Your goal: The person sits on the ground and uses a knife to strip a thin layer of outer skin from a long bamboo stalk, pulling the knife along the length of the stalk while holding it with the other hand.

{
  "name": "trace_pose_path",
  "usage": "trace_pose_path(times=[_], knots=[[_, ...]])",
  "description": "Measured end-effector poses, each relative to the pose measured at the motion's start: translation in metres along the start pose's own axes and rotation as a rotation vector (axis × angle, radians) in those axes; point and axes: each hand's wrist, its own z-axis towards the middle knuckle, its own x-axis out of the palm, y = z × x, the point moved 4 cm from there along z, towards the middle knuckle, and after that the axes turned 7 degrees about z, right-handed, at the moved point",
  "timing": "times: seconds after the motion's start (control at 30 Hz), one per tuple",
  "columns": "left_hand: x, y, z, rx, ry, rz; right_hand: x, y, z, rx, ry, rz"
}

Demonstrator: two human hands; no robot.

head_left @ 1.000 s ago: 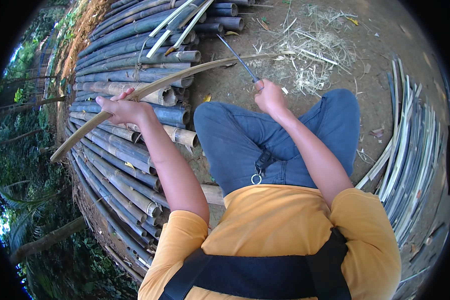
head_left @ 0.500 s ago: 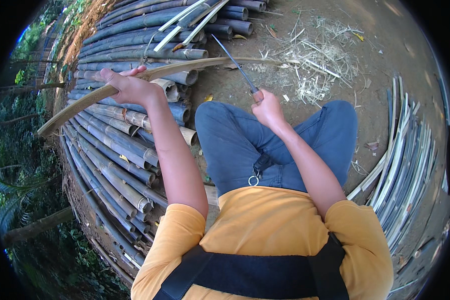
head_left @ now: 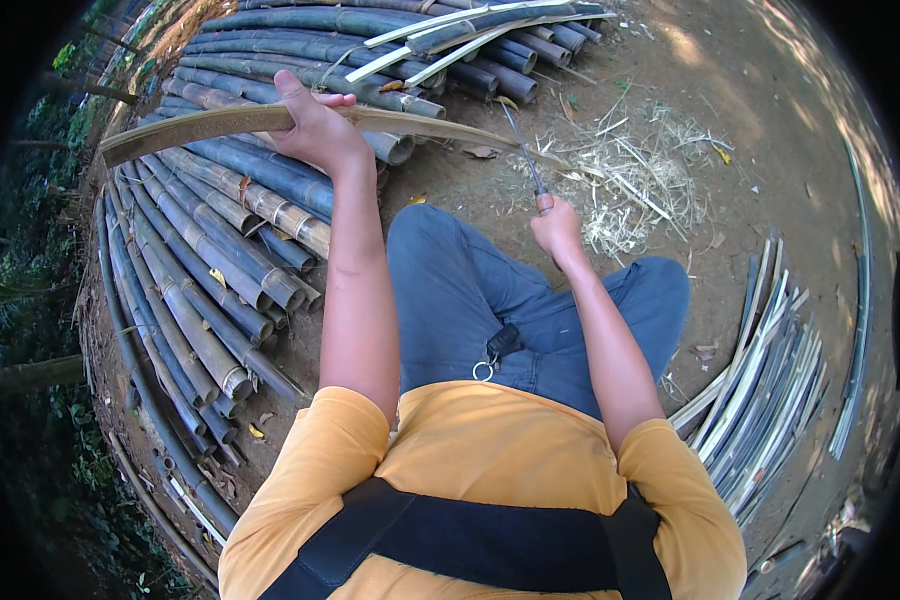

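So the two hands were well apart here. The left hand (head_left: 322, 132) was clamped around a long, curved bamboo strip (head_left: 195, 127), thumb sticking up, and the strip hung over the left-hand stack of bamboo poles (head_left: 270, 170) with its right end reaching over the ground (head_left: 760, 140). The right hand (head_left: 557, 230) had a closed grip on the handle of a slim knife (head_left: 516, 132), blade pointing far and a bit left. That blade crossed the strip near its right end, though I couldn't tell if they were actually touching. Just beside that end was a messy pile of pale shavings (head_left: 620, 220). Some split pieces (head_left: 470, 42) lay on the far poles, and a bundle of thin strips (head_left: 760, 400) sat over on the right.
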Motion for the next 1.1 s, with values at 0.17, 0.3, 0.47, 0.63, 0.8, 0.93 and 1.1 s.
trace_pose_path(times=[0.17,0.3,0.47,0.63,0.8,0.93,1.1], knots=[[-0.005,0.000,0.005,0.006,-0.005,0.029,0.017,0.001,-0.011,-0.085,-0.020,-0.061],[-0.004,-0.001,0.005,-0.009,-0.019,0.082,0.008,-0.071,0.045,0.164,-0.113,-0.175],[-0.018,0.009,0.016,-0.001,-0.034,0.086,0.005,-0.059,0.034,0.089,0.013,-0.118],[-0.007,0.004,0.016,-0.043,-0.039,0.088,0.018,-0.097,0.047,0.132,-0.051,-0.146],[-0.010,0.011,0.021,0.001,0.061,0.111,-0.010,-0.170,0.083,0.342,-0.108,-0.166],[-0.006,0.006,0.025,-0.003,0.163,0.066,-0.031,-0.148,0.064,0.236,-0.147,-0.111],[0.019,0.006,0.024,0.055,0.347,0.040,-0.038,-0.138,0.054,0.156,-0.243,0.164]])
